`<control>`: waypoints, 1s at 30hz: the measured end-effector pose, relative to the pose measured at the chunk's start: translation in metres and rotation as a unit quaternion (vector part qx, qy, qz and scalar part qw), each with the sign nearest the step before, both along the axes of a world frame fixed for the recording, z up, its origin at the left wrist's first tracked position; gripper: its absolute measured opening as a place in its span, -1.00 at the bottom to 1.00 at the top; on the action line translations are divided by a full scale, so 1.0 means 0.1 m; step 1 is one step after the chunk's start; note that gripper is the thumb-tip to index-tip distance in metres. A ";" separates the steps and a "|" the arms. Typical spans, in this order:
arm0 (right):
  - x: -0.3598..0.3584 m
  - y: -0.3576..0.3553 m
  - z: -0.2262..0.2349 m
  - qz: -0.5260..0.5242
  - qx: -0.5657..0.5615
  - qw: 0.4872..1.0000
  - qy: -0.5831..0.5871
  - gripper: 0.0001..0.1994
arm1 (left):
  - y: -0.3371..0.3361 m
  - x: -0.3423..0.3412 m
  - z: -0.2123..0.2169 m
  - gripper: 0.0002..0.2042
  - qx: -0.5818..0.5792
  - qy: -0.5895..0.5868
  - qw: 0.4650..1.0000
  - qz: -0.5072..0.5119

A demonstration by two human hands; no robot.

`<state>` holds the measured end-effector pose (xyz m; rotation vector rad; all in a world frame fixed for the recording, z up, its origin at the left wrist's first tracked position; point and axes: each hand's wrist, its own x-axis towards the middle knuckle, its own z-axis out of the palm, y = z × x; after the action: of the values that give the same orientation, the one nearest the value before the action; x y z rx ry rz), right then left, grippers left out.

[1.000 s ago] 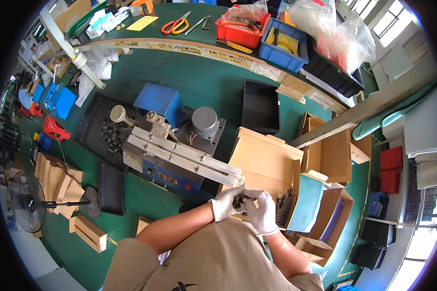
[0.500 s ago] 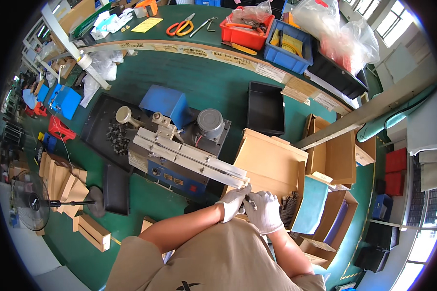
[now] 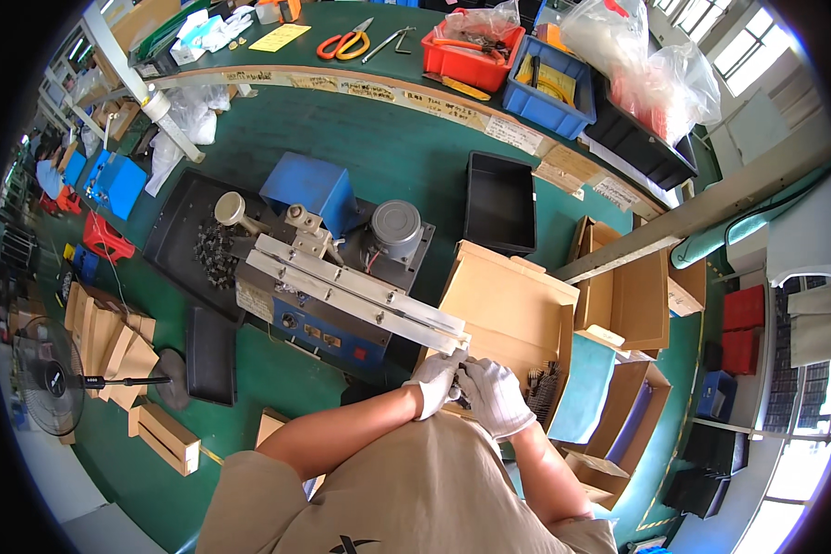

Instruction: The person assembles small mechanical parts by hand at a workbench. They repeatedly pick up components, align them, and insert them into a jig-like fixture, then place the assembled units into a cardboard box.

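Both my hands wear white gloves and meet close to my chest. My left hand (image 3: 437,379) is closed near the end of a long metal rail (image 3: 360,293) that runs out from a blue machine (image 3: 328,277). My right hand (image 3: 495,396) is curled against the left one, and a small dark part (image 3: 461,398) shows between them. I cannot tell which hand grips it. An open cardboard box (image 3: 512,309) lies just beyond my hands, with dark small parts (image 3: 543,388) at its near right corner.
A black tray (image 3: 180,226) with small dark parts sits left of the machine, an empty black bin (image 3: 500,203) behind it. Red (image 3: 471,57) and blue (image 3: 552,88) bins and scissors (image 3: 343,42) stand on the far shelf. Cardboard boxes (image 3: 628,295) are at right, a fan (image 3: 51,377) at left.
My hands have stayed together at the rail's end, shifting only slightly. The view has tilted a little.
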<state>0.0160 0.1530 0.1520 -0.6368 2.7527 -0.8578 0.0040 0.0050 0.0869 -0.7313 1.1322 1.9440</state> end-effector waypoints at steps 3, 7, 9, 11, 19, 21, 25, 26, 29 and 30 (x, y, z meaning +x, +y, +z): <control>0.00 -0.01 0.02 -0.014 0.004 1.000 -0.028 -0.79 | -0.05 0.02 -0.03 -0.67 -0.084 0.151 0.981 -0.091; 0.01 -0.02 -0.09 -0.126 -0.043 0.987 -0.094 -0.81 | 0.03 -0.02 0.01 -0.67 -0.050 0.029 0.997 -0.043; 0.01 -0.03 -0.07 -0.200 -0.162 0.962 -0.087 -0.85 | 0.02 -0.03 -0.05 -0.64 -0.003 0.018 1.000 -0.008; -0.02 -0.01 -0.04 -0.248 -0.209 0.943 -0.068 -0.91 | 0.01 -0.03 -0.03 -0.61 0.033 0.008 0.999 0.004; -0.22 -0.02 0.09 -0.141 -0.130 0.973 0.131 -0.78 | -0.01 -0.03 0.06 -0.67 0.060 -0.037 0.997 -0.016; -0.24 -0.06 0.07 -0.130 -0.136 0.973 0.135 -0.76 | -0.03 -0.02 0.03 -0.68 0.081 -0.036 0.996 -0.008; -0.26 -0.10 0.14 -0.112 -0.113 0.975 0.158 -0.77 | -0.07 0.01 -0.05 -0.73 0.149 -0.063 0.986 0.036; -0.25 -0.10 0.15 -0.111 -0.109 0.976 0.155 -0.77 | -0.08 0.01 -0.09 -0.75 0.169 -0.079 0.981 0.055; -0.24 -0.13 0.18 -0.113 -0.112 0.975 0.156 -0.77 | -0.11 0.02 -0.19 -0.77 0.234 -0.105 0.964 0.075; -0.24 -0.13 0.18 -0.116 -0.115 0.974 0.158 -0.77 | -0.12 0.02 -0.19 -0.77 0.250 -0.101 0.961 0.068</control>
<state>-0.0077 0.1395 0.1699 -0.5361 3.0848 -1.2391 0.0057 -0.0067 0.0676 -0.7167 0.4443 2.0940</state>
